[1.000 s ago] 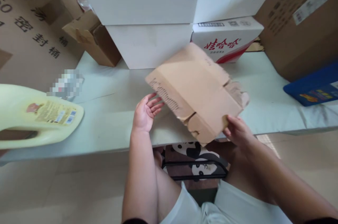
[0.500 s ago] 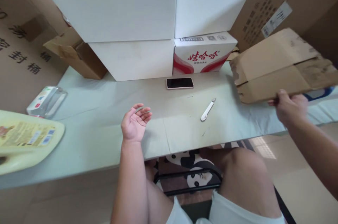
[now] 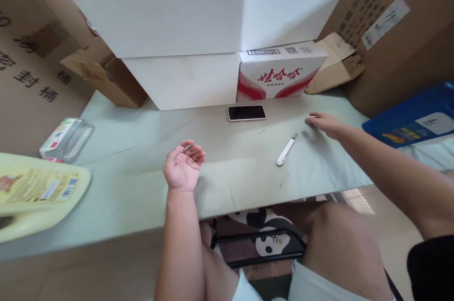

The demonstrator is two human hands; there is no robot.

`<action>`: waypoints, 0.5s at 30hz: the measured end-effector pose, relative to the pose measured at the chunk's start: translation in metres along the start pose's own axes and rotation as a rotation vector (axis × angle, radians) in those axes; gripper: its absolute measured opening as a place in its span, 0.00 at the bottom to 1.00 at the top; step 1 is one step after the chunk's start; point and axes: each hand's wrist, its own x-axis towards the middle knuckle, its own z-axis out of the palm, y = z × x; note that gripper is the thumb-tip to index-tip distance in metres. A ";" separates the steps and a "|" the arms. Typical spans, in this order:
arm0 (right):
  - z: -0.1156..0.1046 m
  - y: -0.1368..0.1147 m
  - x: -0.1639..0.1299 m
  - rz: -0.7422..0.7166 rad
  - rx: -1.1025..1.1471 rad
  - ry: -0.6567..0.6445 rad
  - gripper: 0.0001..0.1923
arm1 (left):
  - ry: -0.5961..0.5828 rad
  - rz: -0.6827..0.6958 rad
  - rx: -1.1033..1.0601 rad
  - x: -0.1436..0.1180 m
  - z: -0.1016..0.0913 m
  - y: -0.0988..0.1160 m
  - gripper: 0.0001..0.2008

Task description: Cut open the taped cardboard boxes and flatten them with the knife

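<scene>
Palm up with loosely curled fingers, my left hand (image 3: 184, 166) rests over the front part of the table and holds nothing. On the right, my right hand (image 3: 324, 124) reaches in low over the tabletop, fingers stretched out and nothing in them. Nearest to it lies a white utility knife (image 3: 287, 149), its tip pointing away from me. A smartphone (image 3: 247, 112) with a dark screen lies flat in front of the white and red carton (image 3: 280, 76). Partly hidden behind that carton stands a flattened brown cardboard box (image 3: 333, 71), apart from my right hand.
White boxes (image 3: 180, 78) form a wall at the back. Large brown cartons (image 3: 407, 31) stand at both sides. A blue bottle (image 3: 407, 119) lies at right. At left are a yellow jug (image 3: 46, 197), a clear plastic pack (image 3: 67, 139) and a small brown box (image 3: 113, 78).
My right hand has let go of the brown cardboard box, which now stands farther back beside the white and red carton. The blue bottle is now uncovered. My left hand stays about the same.
</scene>
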 end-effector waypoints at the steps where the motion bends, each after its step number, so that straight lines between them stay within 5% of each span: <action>1: 0.001 -0.003 -0.005 -0.005 -0.023 -0.006 0.18 | 0.001 -0.001 -0.015 -0.002 0.000 0.000 0.13; 8: 0.019 -0.075 -0.039 -0.209 -0.094 -0.086 0.19 | 0.036 0.051 -0.079 -0.019 -0.013 0.005 0.15; 15: 0.142 -0.222 -0.099 -0.783 -0.077 -0.421 0.17 | 0.054 0.084 -0.182 -0.028 -0.041 0.025 0.16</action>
